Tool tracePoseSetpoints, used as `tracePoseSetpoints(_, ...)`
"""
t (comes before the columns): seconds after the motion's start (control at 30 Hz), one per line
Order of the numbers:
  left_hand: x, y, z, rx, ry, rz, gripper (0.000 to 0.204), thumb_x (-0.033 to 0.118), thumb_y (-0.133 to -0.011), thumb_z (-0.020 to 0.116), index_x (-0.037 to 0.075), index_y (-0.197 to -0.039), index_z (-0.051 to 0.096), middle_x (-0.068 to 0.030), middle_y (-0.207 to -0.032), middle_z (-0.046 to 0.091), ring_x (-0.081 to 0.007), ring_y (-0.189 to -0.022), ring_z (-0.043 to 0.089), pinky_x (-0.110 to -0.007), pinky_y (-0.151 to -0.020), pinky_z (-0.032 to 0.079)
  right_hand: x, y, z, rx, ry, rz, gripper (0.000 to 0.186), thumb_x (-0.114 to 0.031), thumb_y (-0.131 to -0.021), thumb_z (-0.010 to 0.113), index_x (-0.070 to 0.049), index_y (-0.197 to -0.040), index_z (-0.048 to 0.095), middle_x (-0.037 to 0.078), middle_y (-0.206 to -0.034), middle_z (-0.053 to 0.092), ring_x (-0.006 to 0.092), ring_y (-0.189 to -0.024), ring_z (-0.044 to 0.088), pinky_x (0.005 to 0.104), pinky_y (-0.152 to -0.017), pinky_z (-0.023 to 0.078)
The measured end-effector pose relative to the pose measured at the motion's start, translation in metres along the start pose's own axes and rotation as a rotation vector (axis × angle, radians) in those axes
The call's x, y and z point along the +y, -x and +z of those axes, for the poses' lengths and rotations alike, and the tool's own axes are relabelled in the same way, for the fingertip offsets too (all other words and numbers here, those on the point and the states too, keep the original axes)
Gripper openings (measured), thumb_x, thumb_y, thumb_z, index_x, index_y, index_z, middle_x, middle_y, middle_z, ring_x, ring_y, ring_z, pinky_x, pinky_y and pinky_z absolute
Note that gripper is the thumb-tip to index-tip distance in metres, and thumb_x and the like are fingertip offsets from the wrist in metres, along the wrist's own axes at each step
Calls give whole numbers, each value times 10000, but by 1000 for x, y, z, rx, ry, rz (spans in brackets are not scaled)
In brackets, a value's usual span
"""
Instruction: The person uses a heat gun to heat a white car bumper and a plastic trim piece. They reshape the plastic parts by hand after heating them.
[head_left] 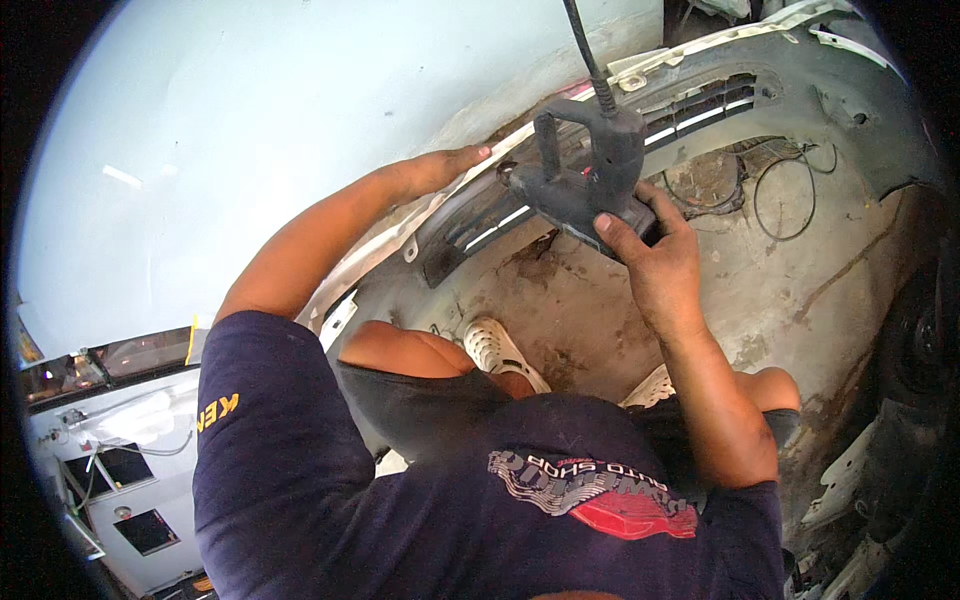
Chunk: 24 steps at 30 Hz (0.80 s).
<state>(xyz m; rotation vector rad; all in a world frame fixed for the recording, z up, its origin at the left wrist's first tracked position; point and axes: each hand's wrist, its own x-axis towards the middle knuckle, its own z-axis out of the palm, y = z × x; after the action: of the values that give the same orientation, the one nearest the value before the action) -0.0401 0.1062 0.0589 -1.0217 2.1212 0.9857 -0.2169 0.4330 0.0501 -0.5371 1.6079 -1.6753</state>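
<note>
A large car bumper curves across the scene in front of me, its inner side facing me, with a pale edge and slotted openings. My left hand grips this edge; one fingertip lies along it and the other fingers are mostly hidden. In my right hand is the near end of a black corded power tool, thumb on one side and fingers on the other. The tool has a loop-shaped handle, and its front end meets the bumper's inner face, close to my left fingertips. Its exact kind is unclear.
A pale blue panel rises beyond the bumper on the left. The tool's cord runs up out of view. On the stained floor lies a thin looped wire. Dark round parts stand at the right, and a white cabinet is lower left.
</note>
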Motion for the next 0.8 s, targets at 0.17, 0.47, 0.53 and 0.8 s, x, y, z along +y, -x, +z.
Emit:
tracePoseSetpoints(0.17, -8, 31, -5, -101, 70, 24, 946, 842, -1063, 331, 212, -1767, 302, -192, -1792, 329, -399, -1647, 307, -556, -1322, 280, 13, 7, 16, -60, -24, 22, 589, -218, -887, 924, 13, -1381, 702, 156, -1136, 790, 195, -1011, 720, 349, -932, 573)
tracePoseSetpoints(0.47, -38, 54, -2, -125, 115, -24, 850, 740, -1120, 351, 193, -1769, 288, -187, -1788, 333, -345, -1643, 322, -472, -1328, 291, 11, 24, 35, -204, 29, 101, 613, -273, -876, 933, -12, -1383, 708, 181, -1167, 784, 243, -1051, 736, 380, -959, 574)
tracePoseSetpoints(0.53, -45, 57, -5, -199, 231, -126, 921, 794, -1080, 391, 209, -1778, 254, -183, -1825, 246, -364, -1677, 243, -456, -1351, 227, 11, 26, 38, -212, 32, 83, 612, -278, -873, 936, -15, -1378, 712, 189, -1173, 783, 251, -1059, 739, 385, -964, 574)
tracePoseSetpoints(0.8, -71, 84, 0, -148, 147, -362, 1050, 883, -1021, 398, 133, -1753, 325, -305, -1770, 301, -416, -1650, 298, -491, -1317, 293, 3, 31, 48, -238, 30, 75, 600, -286, -865, 918, -18, -1364, 719, 215, -1193, 777, 288, -1094, 751, 396, -986, 571)
